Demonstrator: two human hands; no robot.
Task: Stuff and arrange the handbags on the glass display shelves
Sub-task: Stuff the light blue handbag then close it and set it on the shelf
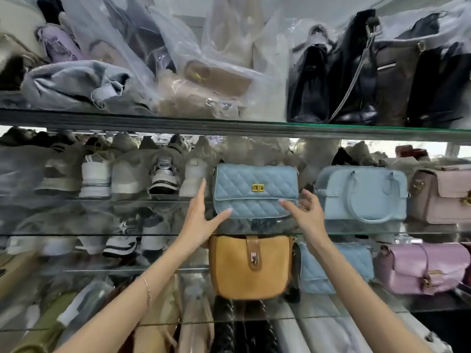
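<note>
On the lower shelf stand three bags: a tan bag (251, 268), a second quilted blue bag (334, 268) and a pink bag (420, 268). Above them, the left hand (201, 217) is spread with straight fingers, its thumb touching the lower left corner of the blue quilted handbag (254, 191). The right hand (305, 215) is loosely curled and grips nothing, one fingertip on the bag's lower right front. This handbag stands upright on the middle glass shelf (369, 231), long axis left to right, gold clasp facing outward. Two more bags stand to its right: a light blue handled bag (362, 194) and a pale pink bag (443, 197).
</note>
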